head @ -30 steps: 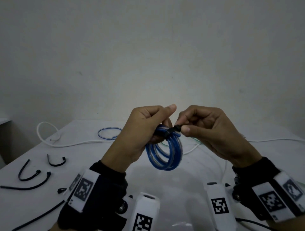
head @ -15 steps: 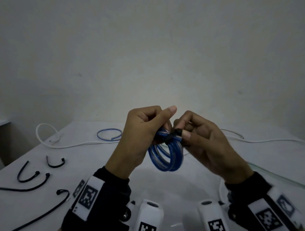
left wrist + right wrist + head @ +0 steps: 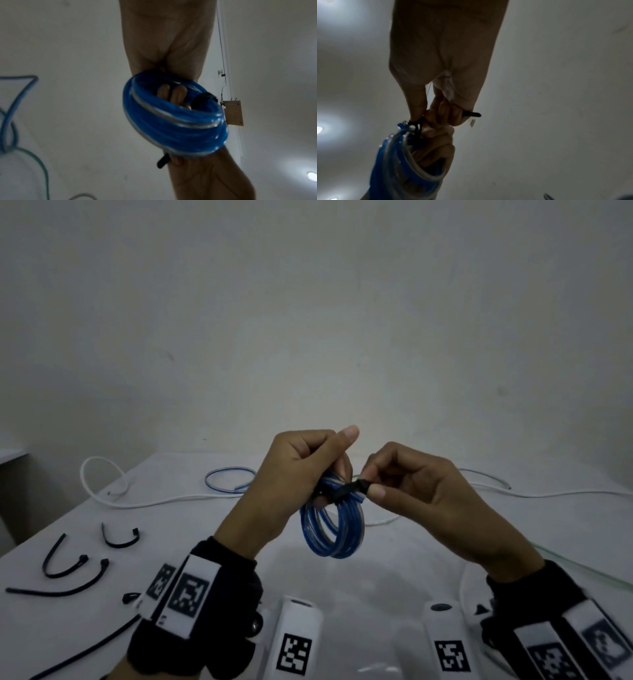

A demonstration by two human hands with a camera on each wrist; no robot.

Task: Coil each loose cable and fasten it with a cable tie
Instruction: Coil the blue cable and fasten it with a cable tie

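A blue cable coil (image 3: 334, 529) hangs in the air above the white table (image 3: 370, 577). My left hand (image 3: 301, 470) grips the coil at its top, fingers curled through the loops. A black cable tie (image 3: 346, 491) wraps the top of the coil. My right hand (image 3: 407, 484) pinches the tie's end between thumb and finger. In the left wrist view the blue coil (image 3: 175, 121) fills the middle, with the black tie (image 3: 204, 98) on it. In the right wrist view the tie's head (image 3: 416, 125) sits on the coil (image 3: 399, 162) and its tail (image 3: 472, 114) sticks out past my fingers.
Several loose black cable ties (image 3: 73, 570) lie at the table's left. A small blue cable loop (image 3: 229, 479) and a long white cable (image 3: 137, 501) lie at the back. Another thin cable (image 3: 582, 573) runs along the right side.
My right hand has shifted slightly to the right while pinching the tie. The coil stays in my left hand, almost where it was.
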